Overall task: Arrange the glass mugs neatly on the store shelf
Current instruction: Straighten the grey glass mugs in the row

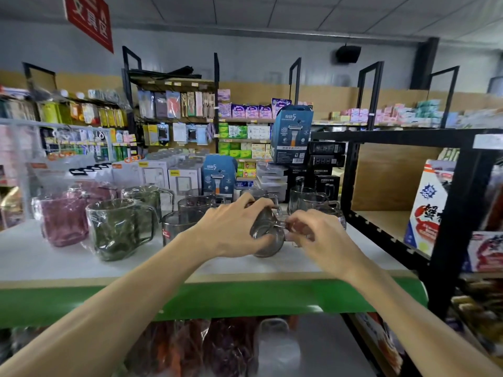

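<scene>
A clear glass mug (268,235) is tilted on its side just above the white shelf top (313,257). My left hand (231,227) wraps around its body from the left. My right hand (318,235) pinches its handle from the right. Several more clear mugs stand behind and to the left, one (177,227) close to my left wrist and another (304,198) at the back right. A green wrapped mug (117,227) and a purple wrapped mug (62,219) stand at the left of the shelf.
Boxed razors (219,172) and white and black product boxes line the back of the shelf. A black metal rack (451,213) with a cardboard box stands right. The shelf's green front edge (245,297) runs below my arms, with wrapped goods underneath.
</scene>
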Motion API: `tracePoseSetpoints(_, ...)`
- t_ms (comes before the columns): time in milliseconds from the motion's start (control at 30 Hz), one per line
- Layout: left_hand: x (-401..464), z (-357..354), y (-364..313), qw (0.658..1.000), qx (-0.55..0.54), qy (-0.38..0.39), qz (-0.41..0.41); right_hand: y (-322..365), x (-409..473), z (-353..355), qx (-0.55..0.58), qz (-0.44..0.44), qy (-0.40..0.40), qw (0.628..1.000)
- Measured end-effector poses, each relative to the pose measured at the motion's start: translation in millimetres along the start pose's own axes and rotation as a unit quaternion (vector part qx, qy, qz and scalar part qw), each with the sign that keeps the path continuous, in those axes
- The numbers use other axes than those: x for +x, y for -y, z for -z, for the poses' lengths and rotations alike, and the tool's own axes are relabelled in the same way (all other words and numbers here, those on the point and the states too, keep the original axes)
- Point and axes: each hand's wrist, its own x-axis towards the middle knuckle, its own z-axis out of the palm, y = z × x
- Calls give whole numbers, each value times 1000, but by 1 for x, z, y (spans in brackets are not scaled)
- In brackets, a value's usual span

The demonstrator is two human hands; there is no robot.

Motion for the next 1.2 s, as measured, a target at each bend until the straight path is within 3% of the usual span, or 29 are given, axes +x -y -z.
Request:
tracePoseSetpoints(200, 13, -3, -15, 997, 62, -8, 53, -9, 13, -13, -49, -18, -49, 997)
tracePoseSetpoints(333, 21, -4, -21, 993, 98, 0, 62, -11, 17, -21, -109, -39, -33, 993)
tracePoseSetpoints(467, 28, -3, -23, 991, 122, 24, 59, -12, 16, -15, -97, -38, -13, 994)
tracePoseSetpoints(567, 30, 1, -23, 987, 147, 11, 69, -18, 14, -1, -109, -27, -63, 992)
tracePoseSetpoints(700, 34, 9, -35, 987, 65, -93, 114, -34, 13, 13, -214, -62, -80, 972)
tracePoseSetpoints(833, 44, 6, -49, 983, -64, -125, 122, -48, 16, 19, -230, -114, 3, 966)
tracePoseSetpoints(933, 54, 1, -55, 977, -129, -117, 124, -62, 20, 22, -171, -135, 83, 972)
tracePoseSetpoints(1000, 59, -3, -57, 977, -149, -93, 120, -68, 20, 24, -129, -130, 85, 979)
tracePoseSetpoints(1100, 62, -10, -60, 974, -174, -90, 117, -74, 18, 29, 28, -138, -9, 990)
tracePoseSetpoints(1200, 60, -13, -74, 965, -208, -124, 103, -73, 14, 35, 245, -227, -101, 937)
